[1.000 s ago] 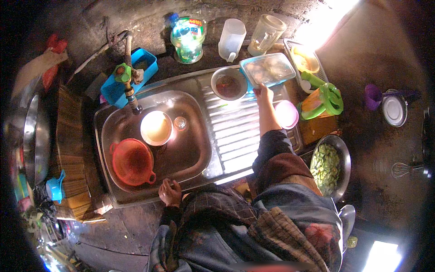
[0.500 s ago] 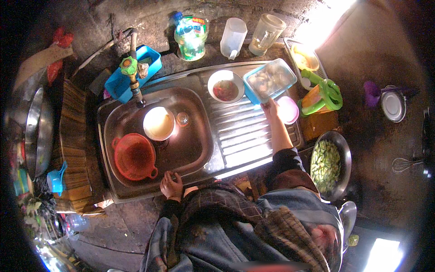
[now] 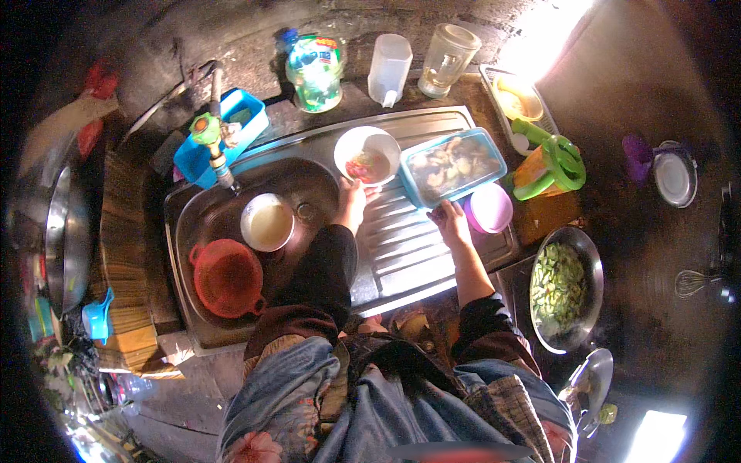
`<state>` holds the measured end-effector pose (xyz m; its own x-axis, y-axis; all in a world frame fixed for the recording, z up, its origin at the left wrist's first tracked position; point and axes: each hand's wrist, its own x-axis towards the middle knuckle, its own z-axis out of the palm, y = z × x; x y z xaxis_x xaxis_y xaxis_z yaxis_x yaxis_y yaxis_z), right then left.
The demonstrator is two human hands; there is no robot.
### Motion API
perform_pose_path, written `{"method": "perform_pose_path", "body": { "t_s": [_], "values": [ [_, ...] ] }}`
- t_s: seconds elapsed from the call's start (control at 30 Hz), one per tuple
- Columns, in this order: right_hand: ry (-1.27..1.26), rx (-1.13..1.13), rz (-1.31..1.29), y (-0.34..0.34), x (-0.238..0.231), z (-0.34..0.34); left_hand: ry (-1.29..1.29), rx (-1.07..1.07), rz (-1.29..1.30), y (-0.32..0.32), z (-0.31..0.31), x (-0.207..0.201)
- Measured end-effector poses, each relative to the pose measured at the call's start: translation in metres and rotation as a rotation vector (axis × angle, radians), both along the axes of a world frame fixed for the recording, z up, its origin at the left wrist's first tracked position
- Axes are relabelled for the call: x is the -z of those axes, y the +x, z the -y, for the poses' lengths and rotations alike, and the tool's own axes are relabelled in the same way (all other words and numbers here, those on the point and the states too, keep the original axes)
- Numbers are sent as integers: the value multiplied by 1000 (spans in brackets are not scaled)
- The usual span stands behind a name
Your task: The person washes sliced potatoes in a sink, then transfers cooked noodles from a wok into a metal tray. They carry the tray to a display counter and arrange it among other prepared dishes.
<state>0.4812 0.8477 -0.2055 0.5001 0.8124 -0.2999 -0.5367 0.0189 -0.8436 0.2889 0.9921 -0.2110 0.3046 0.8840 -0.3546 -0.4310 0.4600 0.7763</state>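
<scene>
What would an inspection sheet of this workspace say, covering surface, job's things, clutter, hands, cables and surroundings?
Surface: steel sink with ridged drainboard; bright glare on the ridges.
Job's things: white bowl with red bits; blue container of pale pieces to its right.
Clutter: red colander and cream bowl in the sink; round pink dish near the container; pan of chopped green pieces at right.
Hands: left hand at the white bowl's near rim; right hand at the container's near edge; grip unclear for both.
Cables: nothing seen.
Surroundings: green-handled tap at the sink's back; clear jug behind the drainboard; whisk far right.
</scene>
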Motion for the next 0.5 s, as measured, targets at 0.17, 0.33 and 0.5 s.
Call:
{"method": "perform_pose_path", "body": {
  "t_s": [0.17, 0.33, 0.5],
  "values": [
    [1, -109, 64, -1, -6, 15, 134, 175, 124, 11, -47, 8],
    [-75, -163, 77, -5, -3, 36, -14, 18, 3, 30, -47, 0],
    [-63, -270, 113, -14, -1, 63, 561, 266, -339, 40, 7, -1]
  ]
}}
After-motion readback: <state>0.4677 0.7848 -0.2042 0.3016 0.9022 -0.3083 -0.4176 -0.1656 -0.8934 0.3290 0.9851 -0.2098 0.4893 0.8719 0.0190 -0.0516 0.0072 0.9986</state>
